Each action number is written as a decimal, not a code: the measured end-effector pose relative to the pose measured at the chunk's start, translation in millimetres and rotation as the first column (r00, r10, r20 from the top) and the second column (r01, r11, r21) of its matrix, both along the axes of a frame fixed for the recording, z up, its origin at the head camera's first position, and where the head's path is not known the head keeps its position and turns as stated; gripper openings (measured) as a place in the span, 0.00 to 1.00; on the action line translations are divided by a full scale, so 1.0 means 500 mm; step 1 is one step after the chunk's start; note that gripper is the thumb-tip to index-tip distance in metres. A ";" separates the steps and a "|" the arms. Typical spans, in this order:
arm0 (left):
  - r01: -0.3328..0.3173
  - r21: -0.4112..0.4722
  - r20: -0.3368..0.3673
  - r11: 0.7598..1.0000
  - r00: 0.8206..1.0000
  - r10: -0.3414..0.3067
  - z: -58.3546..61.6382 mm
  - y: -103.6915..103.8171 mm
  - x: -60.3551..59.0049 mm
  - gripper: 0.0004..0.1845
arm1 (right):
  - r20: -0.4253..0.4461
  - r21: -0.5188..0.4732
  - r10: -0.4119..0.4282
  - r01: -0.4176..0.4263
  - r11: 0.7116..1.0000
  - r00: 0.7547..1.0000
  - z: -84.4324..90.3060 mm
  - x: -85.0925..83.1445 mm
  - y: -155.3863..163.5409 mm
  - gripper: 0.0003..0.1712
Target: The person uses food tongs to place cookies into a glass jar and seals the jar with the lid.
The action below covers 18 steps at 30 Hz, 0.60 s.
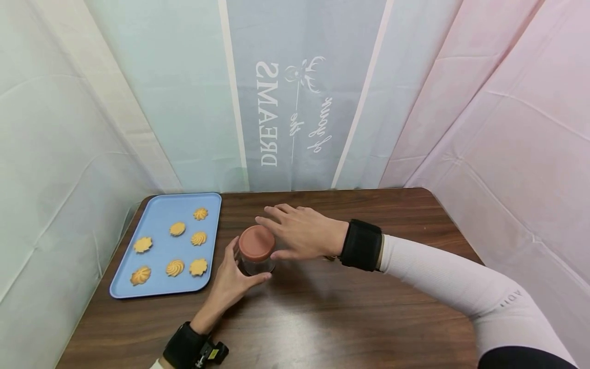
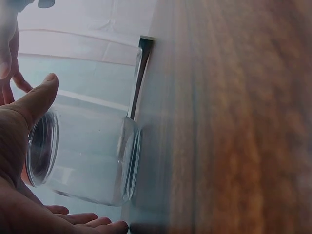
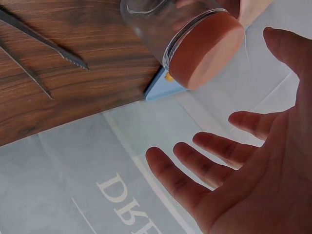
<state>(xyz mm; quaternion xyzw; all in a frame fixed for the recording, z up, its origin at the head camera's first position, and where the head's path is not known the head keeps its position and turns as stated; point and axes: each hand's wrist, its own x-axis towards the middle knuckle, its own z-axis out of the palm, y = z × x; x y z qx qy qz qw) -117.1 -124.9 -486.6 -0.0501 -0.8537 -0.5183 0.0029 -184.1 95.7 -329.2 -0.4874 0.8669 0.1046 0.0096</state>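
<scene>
A clear jar (image 2: 92,156) with a reddish-orange lid (image 1: 256,242) stands upright on the wooden table. My left hand (image 1: 235,282) is spread around the jar's near left side, thumb and fingers extended. In the left wrist view, gaps show between the jar's wall and that thumb (image 2: 41,100) and the fingertips. Just right of the lid, my right hand (image 1: 304,233) hovers with fingers stretched out. The right wrist view shows its palm (image 3: 273,175) facing the lid, apart from it, holding nothing. The jar looks see-through, with nothing visible inside.
A light blue tray (image 1: 159,218) with several yellow cookies (image 1: 175,267) lies left of the jar. Dark metal tweezers (image 3: 39,36) with serrated tips lie on the table, mostly hidden under the right wrist in the head view. Fabric curtains (image 1: 295,174) hang behind the table.
</scene>
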 end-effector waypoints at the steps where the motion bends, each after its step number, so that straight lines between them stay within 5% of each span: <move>1: 0.002 0.002 -0.002 1.000 1.000 -0.002 0.000 0.001 -0.001 0.68 | 0.003 0.003 -0.003 0.003 1.000 1.000 -0.001 -0.001 -0.003 0.50; 18: -0.005 0.011 -0.019 1.000 1.000 0.005 -0.005 0.011 -0.024 0.66 | 0.057 0.030 -0.009 0.007 1.000 0.998 -0.026 -0.011 -0.041 0.51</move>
